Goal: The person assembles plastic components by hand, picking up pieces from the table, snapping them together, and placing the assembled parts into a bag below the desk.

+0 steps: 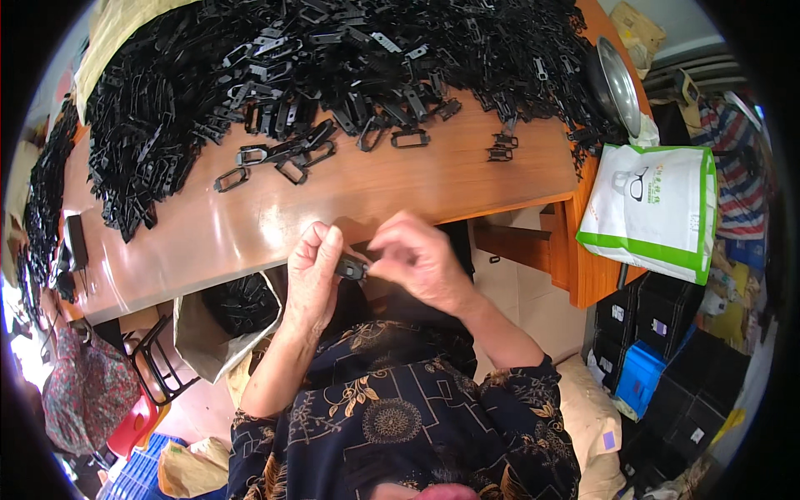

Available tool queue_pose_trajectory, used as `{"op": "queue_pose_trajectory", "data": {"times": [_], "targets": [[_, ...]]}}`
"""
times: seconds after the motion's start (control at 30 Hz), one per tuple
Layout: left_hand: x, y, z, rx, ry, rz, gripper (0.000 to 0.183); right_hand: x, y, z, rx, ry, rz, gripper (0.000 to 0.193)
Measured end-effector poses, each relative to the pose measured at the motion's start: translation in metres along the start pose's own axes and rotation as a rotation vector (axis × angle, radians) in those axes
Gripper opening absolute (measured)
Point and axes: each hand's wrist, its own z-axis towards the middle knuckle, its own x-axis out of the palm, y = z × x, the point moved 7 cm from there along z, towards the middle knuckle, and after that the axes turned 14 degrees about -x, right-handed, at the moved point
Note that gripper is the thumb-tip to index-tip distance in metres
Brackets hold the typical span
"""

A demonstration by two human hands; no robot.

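In front of my chest, over the table's near edge, my left hand (pixel 312 271) is closed with its thumb up, holding a small black plastic piece (pixel 352 268). My right hand (pixel 423 265) is just to the right of that piece, fingers curled toward it and blurred by motion. Whether they grip it is hidden by the blur. Beyond my hands, several black plastic frames (pixel 292 171) with long oval openings lie loose on the wooden table (pixel 433 187). A huge heap of similar black parts (pixel 333 58) covers the table's far side.
A white bag with green edging (pixel 646 212) stands at the right corner, near a metal bowl (pixel 617 87). Below the near edge, an open sack (pixel 196 337) holds more black parts. Black boxes (pixel 658 312) are stacked at right. A red stool (pixel 137 425) stands at lower left.
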Motion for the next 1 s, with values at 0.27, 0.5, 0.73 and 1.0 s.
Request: {"op": "queue_pose_trajectory", "data": {"times": [0.27, 0.5, 0.73, 1.0], "targets": [[0.049, -0.036, 0.058, -0.051, 0.002, 0.627, 0.015, -0.154, 0.010, 0.003, -0.230, -0.093, -1.372, 0.023], [0.111, -0.057, 0.096, 0.654, -0.280, 1.803, 0.014, -0.165, 0.005, 0.012, -0.249, 0.046, -1.274, 0.019], [0.117, -0.032, 0.094, 0.785, -0.162, 2.034, 0.014, -0.160, -0.006, -0.002, -0.280, 0.027, -1.065, 0.014], [0.092, -0.038, 0.085, 0.441, -0.149, 1.432, 0.028, -0.138, -0.030, -0.012, -0.078, -0.309, -0.550, 0.016]]}}
